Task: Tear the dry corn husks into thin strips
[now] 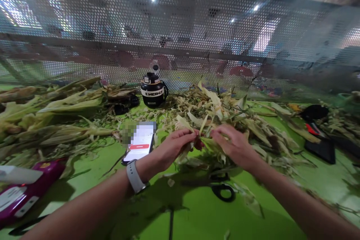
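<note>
My left hand (pixel 177 144), with a pale watch strap on its wrist, is closed, thumb and fingers pinching a strip of corn husk (pixel 203 125). Opposite it, my right hand (pixel 232 144) has its fingers curled together on a green piece of husk (pixel 210 144). The exact fingertip contact is partly hidden and blurred. Behind both hands rises a heap of dry corn husk scraps (pixel 213 101). Black-handled scissors (pixel 223 192) lie on the green table (pixel 197 217) just below my hands, in shadow.
Left of my left hand lies a phone (pixel 140 146) with a lit screen. A black bottle (pixel 153 92) stands behind it. Whole husks (pixel 56 110) are piled at left, near a purple device (pixel 36 183). Dark items (pixel 320 148) lie at right. A perforated metal screen (pixel 180 22) closes the back.
</note>
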`<control>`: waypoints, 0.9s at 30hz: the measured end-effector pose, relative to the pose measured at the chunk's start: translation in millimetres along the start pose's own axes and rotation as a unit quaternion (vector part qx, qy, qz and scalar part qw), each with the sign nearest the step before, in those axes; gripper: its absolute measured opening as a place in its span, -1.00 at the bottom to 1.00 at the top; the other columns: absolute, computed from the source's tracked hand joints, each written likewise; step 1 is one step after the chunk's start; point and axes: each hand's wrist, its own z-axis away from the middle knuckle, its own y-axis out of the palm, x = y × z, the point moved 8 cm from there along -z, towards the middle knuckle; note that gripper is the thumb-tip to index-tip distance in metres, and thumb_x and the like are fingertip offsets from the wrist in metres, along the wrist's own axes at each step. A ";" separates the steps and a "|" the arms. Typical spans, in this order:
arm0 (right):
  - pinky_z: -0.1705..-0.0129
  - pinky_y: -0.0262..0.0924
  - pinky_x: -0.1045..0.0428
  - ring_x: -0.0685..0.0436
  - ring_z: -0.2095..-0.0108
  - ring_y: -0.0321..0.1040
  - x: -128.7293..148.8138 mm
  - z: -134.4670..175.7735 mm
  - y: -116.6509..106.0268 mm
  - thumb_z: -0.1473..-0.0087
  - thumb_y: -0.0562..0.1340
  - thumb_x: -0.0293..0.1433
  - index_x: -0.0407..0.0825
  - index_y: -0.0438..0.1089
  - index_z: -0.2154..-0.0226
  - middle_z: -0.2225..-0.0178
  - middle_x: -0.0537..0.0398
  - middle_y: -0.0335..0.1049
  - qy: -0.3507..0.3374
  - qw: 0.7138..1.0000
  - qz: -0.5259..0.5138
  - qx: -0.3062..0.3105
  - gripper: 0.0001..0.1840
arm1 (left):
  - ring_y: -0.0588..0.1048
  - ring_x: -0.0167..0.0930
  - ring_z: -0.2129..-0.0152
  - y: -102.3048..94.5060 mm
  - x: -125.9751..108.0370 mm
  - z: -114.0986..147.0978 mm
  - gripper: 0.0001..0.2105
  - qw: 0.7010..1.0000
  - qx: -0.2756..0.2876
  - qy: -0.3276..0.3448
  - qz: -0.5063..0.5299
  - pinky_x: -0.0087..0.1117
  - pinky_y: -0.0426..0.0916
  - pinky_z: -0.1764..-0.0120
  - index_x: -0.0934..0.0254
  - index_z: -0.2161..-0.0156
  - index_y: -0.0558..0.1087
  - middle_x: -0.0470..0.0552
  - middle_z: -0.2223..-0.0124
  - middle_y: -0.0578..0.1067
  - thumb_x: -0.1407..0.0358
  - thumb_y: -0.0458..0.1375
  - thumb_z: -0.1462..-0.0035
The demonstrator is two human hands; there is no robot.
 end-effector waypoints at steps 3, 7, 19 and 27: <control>0.33 0.13 0.03 -0.08 0.41 0.25 2.7 6.5 31.0 -0.20 -0.02 -0.04 -0.04 0.28 0.48 0.48 0.10 0.31 0.028 0.986 -0.081 0.141 -0.53 | 0.39 -0.48 0.42 2.9 -2.4 0.7 -0.78 1.000 -0.004 0.017 -0.024 -0.45 0.26 0.30 0.30 0.28 0.44 -0.05 0.36 0.47 0.19 0.24 0.00; 0.38 0.10 0.06 -0.04 0.46 0.20 3.3 8.1 39.3 -0.20 0.00 -0.09 -0.03 0.22 0.50 0.53 0.15 0.24 0.021 0.982 -0.111 0.151 -0.58 | 0.29 -0.53 0.55 2.6 -5.1 0.6 -0.74 0.992 -0.026 0.037 -0.121 -0.47 0.19 0.43 0.35 0.34 0.39 -0.10 0.46 0.39 0.16 0.22 0.01; 0.36 0.14 0.00 -0.10 0.40 0.26 12.0 8.7 24.5 -0.19 0.06 -0.23 -0.03 0.29 0.43 0.45 0.07 0.32 -0.058 0.994 0.056 0.069 -0.74 | 0.14 -0.52 0.59 -2.9 -7.5 -4.4 -0.68 0.966 -0.007 0.039 -0.255 -0.47 0.05 0.50 0.32 0.45 0.37 -0.17 0.55 0.21 0.05 0.11 -0.04; 0.00 0.07 -0.13 -0.23 0.06 0.25 27.3 9.3 4.8 -0.16 0.12 -0.21 -0.03 0.44 0.35 0.20 -0.06 0.41 -0.109 0.991 0.071 -0.037 -0.72 | 0.04 -0.54 0.61 29.7 12.6 5.8 -0.61 0.962 0.100 0.009 -0.252 -0.47 -0.04 0.55 0.32 0.48 0.36 -0.19 0.57 0.11 -0.02 0.04 -0.10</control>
